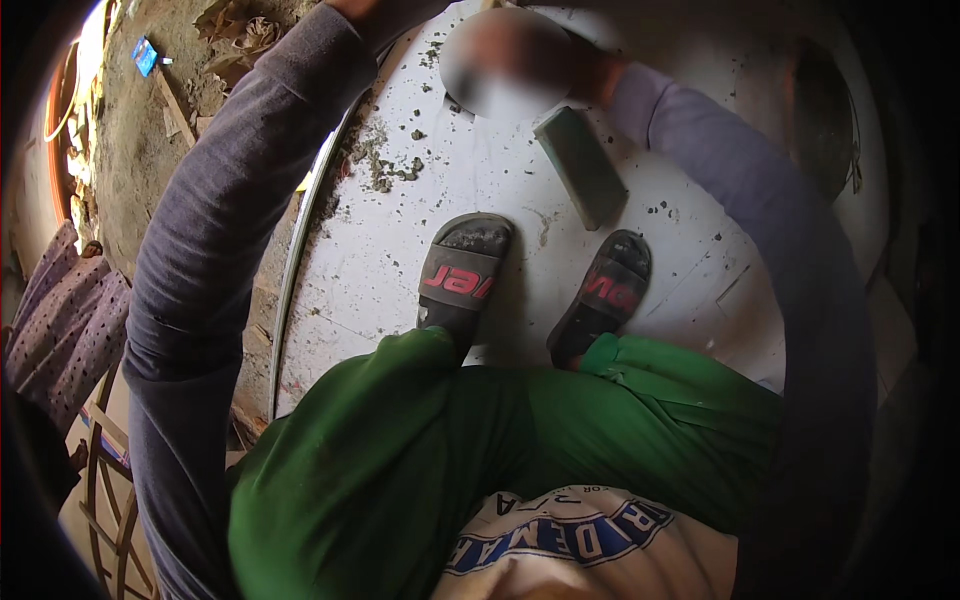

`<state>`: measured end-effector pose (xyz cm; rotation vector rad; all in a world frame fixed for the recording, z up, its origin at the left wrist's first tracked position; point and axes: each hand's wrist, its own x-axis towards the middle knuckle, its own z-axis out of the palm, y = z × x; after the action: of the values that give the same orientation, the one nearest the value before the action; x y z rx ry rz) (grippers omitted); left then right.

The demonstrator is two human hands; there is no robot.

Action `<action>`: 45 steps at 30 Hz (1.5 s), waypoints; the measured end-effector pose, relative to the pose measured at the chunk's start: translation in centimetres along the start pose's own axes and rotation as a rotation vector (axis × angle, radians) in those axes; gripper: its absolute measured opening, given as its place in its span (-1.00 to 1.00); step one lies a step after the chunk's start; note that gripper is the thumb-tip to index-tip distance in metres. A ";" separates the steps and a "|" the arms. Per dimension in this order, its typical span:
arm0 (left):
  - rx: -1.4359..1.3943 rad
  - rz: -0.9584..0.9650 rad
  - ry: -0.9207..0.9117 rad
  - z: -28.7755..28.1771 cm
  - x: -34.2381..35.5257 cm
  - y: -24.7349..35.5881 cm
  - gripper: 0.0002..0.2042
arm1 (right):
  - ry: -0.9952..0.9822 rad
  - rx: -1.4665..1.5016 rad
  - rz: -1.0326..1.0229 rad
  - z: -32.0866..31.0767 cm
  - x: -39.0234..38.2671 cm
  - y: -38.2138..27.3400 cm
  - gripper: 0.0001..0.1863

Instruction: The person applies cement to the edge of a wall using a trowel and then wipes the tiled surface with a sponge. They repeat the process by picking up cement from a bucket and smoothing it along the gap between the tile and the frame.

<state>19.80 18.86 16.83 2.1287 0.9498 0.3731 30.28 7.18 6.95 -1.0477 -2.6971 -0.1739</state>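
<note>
Block (582,168) is lying below blurred right fingers (508,48); leftward crumbs (384,172) are remaining; left hand (400,9) cropped; both grips untellable.

You have the block (582,168) lying on the board (370,270) in front of you. Beyond the block and to its left is your right hand (530,48); your right sleeve (735,165) passes to its right. Your left hand (392,12) is farther off, beyond and left. On your side of the block stand your right slipper (610,280), just near it, and your left slipper (463,262), leftward. Crumbs (388,170) lie left of it; well left, off the board, lies a packet (146,57).
</note>
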 end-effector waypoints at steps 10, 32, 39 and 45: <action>0.014 0.001 -0.017 -0.3 -0.1 0.1 -0.60 | -0.057 0.089 0.135 3.5 -2.1 1.3 -0.68; -0.001 0.272 0.032 2.7 -0.4 -4.8 -0.70 | -0.291 0.484 0.786 -14.9 -14.2 -9.0 -0.84; -0.174 0.038 0.221 3.8 -1.9 -2.9 -0.68 | -0.289 0.575 0.526 -13.6 -12.8 -10.5 -0.79; -0.180 -0.066 0.144 3.1 -2.5 -2.1 -0.69 | -0.251 0.499 0.541 -13.6 -11.9 -8.3 -0.79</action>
<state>18.64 16.30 13.35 1.9228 1.0258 0.5633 35.62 -9.37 16.66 -1.6337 -2.3312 0.7246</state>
